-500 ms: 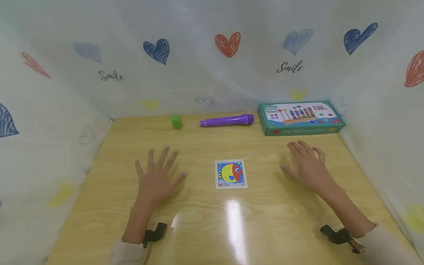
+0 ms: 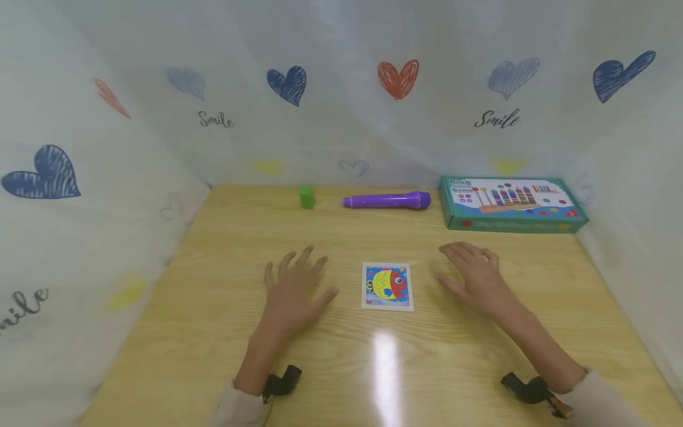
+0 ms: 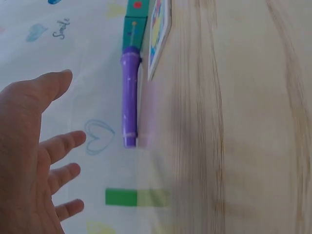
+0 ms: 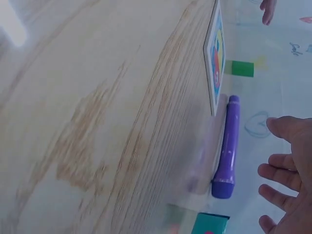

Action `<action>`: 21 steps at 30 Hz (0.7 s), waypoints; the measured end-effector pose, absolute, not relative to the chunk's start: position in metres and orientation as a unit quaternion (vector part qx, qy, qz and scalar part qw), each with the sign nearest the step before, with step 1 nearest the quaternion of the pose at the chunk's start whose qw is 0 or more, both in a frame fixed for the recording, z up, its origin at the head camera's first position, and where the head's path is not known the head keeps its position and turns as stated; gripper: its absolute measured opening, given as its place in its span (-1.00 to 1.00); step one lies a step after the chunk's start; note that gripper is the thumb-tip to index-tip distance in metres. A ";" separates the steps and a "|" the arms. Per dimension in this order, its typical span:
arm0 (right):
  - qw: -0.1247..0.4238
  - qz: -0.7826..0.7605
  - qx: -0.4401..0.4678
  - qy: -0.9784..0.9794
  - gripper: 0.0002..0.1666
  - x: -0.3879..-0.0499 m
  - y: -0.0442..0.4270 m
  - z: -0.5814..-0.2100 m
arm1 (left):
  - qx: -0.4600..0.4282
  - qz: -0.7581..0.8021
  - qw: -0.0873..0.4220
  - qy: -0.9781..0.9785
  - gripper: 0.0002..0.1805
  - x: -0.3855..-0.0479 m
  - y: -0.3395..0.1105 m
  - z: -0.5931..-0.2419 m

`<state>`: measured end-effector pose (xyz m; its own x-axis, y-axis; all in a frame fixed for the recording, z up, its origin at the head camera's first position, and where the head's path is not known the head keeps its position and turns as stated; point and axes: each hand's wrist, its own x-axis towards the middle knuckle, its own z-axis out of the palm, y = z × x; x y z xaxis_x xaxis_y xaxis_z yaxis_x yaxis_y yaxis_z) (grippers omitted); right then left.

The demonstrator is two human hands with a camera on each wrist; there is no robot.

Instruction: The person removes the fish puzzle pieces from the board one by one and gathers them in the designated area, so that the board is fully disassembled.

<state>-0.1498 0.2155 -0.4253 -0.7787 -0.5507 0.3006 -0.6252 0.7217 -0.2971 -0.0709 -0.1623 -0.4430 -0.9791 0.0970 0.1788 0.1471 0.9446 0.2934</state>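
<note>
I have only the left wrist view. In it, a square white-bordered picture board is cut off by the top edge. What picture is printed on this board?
Observer: The head view shows the whole square white-bordered picture board: it bears a printed yellow and red fish on blue.
Operator: Thank you. The teal rectangular box is also cut off for me. Which words are written on it?
Observer: In the head view, its front side reads "Ring Challenge Game".
Operator: I also do not see the person's bare right hand. Is it holding something?
Observer: No, it holds nothing; the head and right wrist views agree on this.
</note>
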 end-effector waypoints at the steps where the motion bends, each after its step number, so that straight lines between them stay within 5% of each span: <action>1: 0.092 0.199 0.320 -0.922 -0.37 -0.150 0.213 -0.426 | -0.068 -0.152 0.082 -0.983 -0.22 -0.073 -0.158 -0.444; 21: 0.023 0.219 0.350 -0.910 -0.53 -0.167 0.160 -0.441 | -0.238 -0.200 0.086 -0.947 -0.50 -0.099 -0.087 -0.473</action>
<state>-0.1672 0.1603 -0.4407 -0.7537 -0.6274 0.1960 -0.6478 0.6588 -0.3825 -0.0987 -0.0871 -0.4730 -0.8719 0.4164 0.2577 0.4850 0.8071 0.3368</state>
